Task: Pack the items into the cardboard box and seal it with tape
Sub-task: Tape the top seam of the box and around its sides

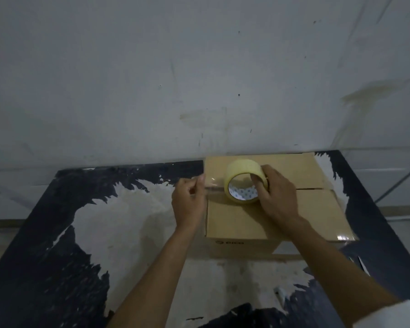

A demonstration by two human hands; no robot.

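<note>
A closed cardboard box (242, 223) stands on the table at the right, its two top flaps meeting in a seam. A pale yellow roll of clear tape (243, 172) stands on edge on the box top. My right hand (277, 195) grips the roll, with fingers hooked inside its core. My left hand (189, 200) is at the box's left edge and pinches the free end of the tape (213, 184), which stretches from the roll to that hand along the seam. The box's contents are hidden.
The table (128, 221) is black with large worn white patches and stands against a grey-white wall (199, 79). The box sits near the table's far right corner. A white sleeve edge (393, 316) shows at the bottom right.
</note>
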